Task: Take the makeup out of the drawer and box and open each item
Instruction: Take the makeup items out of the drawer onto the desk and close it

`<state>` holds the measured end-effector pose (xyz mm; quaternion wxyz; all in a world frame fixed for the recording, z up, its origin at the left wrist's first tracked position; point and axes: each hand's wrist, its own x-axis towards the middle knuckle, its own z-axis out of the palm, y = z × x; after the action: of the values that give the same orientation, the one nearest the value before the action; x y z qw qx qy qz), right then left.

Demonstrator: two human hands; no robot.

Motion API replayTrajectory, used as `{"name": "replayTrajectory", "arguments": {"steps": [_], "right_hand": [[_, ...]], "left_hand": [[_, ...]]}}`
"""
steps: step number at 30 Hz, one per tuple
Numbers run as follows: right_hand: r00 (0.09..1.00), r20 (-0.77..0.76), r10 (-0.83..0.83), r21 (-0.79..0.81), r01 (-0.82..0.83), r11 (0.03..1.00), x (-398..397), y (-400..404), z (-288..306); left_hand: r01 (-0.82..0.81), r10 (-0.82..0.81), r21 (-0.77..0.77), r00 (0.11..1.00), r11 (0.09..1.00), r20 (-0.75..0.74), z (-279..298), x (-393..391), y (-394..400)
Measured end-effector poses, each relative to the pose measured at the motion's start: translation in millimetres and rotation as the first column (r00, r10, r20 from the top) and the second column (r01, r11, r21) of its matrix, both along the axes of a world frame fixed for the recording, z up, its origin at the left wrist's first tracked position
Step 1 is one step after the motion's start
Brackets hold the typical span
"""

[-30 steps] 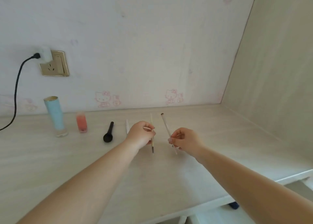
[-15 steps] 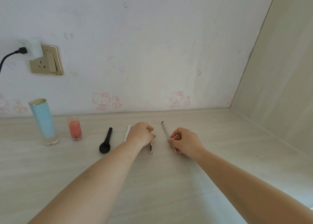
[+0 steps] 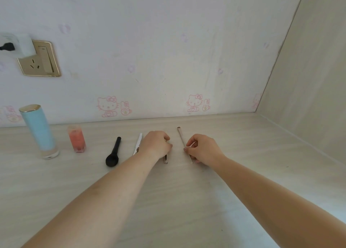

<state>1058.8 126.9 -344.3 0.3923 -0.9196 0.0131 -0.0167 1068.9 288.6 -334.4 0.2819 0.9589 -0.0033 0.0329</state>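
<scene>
On the pale wood-grain desk [image 3: 168,201] both bare hands sit low near the back wall, side by side and a little apart. The left hand [image 3: 156,144] lies knuckles up with its fingers curled under; beneath it a thin pencil [image 3: 165,159] shows only by its dark lower end, which pokes out toward the camera just below the palm, so this grip looks closed round the pencil, though the fingertips themselves are hidden. The right hand [image 3: 203,149] has its fingers bent, and thumb and forefinger pinch a slim clear cap [image 3: 182,139] that lies flat on the desk, its rounded far end pointing toward the wall and its near end tucked under the hand. Just left of the left hand, touching or nearly touching its wrist, lies a white pen-shaped stick [image 3: 138,143], angled slightly. Further left a black makeup brush [image 3: 113,154] lies flat with its round head toward the camera. Beyond that stands a small clear bottle of pink-orange liquid [image 3: 77,140], upright, and near it a tall pale-blue tube with a gold top [image 3: 38,129], also upright on a clear base. On the wall above the tube a gold socket plate [image 3: 40,59] carries a white plug adapter [image 3: 22,44] with a black cable. Pink cartoon cat prints [image 3: 108,106] dot the wallpaper along the desk's back edge.
</scene>
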Motion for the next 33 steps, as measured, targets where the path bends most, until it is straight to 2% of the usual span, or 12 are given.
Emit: {"name": "replayTrajectory", "arguments": {"steps": [4, 10, 12, 16, 20, 23, 30, 33], "right_hand": [[1.0, 0.018, -0.018, 0.069, 0.017, 0.997, -3.6, -1.4, 0.0], [0.998, 0.048, -0.029, 0.208, 0.019, 0.978, -26.6, -10.9, 4.1], [0.999, 0.033, -0.023, 0.265, 0.014, 0.964, -43.4, -17.5, 6.9], [0.999, 0.027, -0.022, 0.273, 0.014, 0.962, -82.5, -38.1, 10.8], [0.999, 0.032, 0.01, 0.226, -0.017, 0.974, -138.9, -70.1, 9.1], [0.998, 0.057, 0.016, 0.091, -0.021, 0.996, -189.6, -96.5, 9.5], [0.999, 0.031, -0.013, -0.072, 0.015, 0.997, -296.1, -155.8, 13.3], [0.999, 0.018, -0.044, -0.146, 0.046, 0.988, -341.2, -182.2, 9.9]], "left_hand": [[0.008, -0.008, -0.083, 1.0, 0.996, -0.002, -0.1, -3.0, 1.8], [0.008, 0.013, -0.227, 0.996, 0.974, 0.091, -0.6, -28.8, 1.3], [0.052, -0.027, -0.233, 0.993, 0.971, 0.111, 0.7, -45.2, -2.9], [0.168, -0.136, -0.242, 0.98, 0.955, 0.145, 6.9, -79.7, -15.5], [0.286, -0.251, -0.304, 0.957, 0.909, 0.149, 11.8, -123.5, -34.4], [0.399, -0.365, -0.278, 0.916, 0.874, 0.167, 11.7, -158.9, -53.3], [0.665, -0.653, -0.203, 0.746, 0.719, 0.13, 2.8, -233.8, -112.3], [0.739, -0.738, -0.233, 0.666, 0.633, 0.109, -3.1, -263.3, -137.3]]}}
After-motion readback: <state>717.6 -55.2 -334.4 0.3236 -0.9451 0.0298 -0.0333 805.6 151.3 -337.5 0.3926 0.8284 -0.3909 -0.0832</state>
